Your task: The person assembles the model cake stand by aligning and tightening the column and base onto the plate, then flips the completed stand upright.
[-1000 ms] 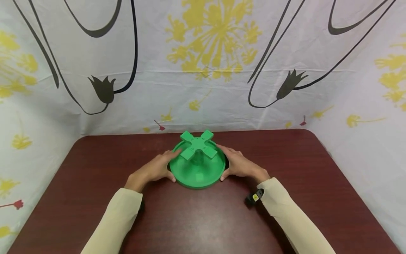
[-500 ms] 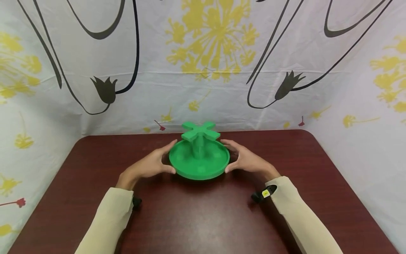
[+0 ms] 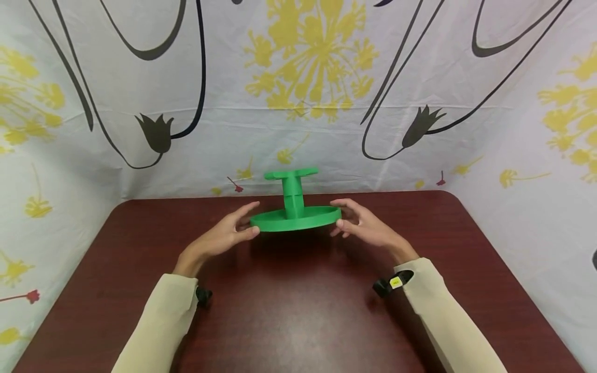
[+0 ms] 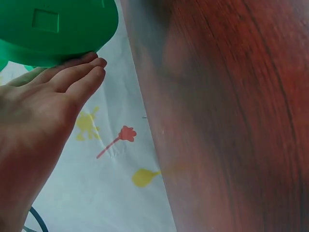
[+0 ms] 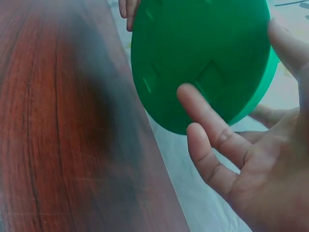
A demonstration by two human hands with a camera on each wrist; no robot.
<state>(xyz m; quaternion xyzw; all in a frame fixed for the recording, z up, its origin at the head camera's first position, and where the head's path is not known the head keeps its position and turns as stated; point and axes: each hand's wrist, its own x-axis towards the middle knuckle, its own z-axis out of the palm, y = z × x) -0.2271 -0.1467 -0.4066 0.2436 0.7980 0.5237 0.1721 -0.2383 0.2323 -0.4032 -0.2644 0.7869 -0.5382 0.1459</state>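
A green plastic stand [image 3: 294, 199] has a round rimmed base, a central post and a cross-shaped top. It hangs above the table between both hands, post upward, base slightly tilted with its right side higher. My left hand [image 3: 221, 235] holds the base's left rim, thumb on the near side; in the left wrist view, the left hand [image 4: 53, 89] has its fingers along the edge. At the right rim my right hand [image 3: 368, 225] grips with the thumb, while in the right wrist view the right hand [image 5: 251, 169] has a finger under the base, whose underside shows square marks.
The dark red wooden table [image 3: 289, 311] extends around and below the stand. Behind it hangs a white cloth [image 3: 224, 150] printed with yellow and dark flowers, continuing along both sides. A black strapped device [image 3: 389, 285] sits at the right wrist, another [image 3: 203, 296] at the left.
Both hands have raised the stand and tipped it, so its base, first seen from above, now appears nearly edge-on. The right hand's fingers have shifted beneath the rim.
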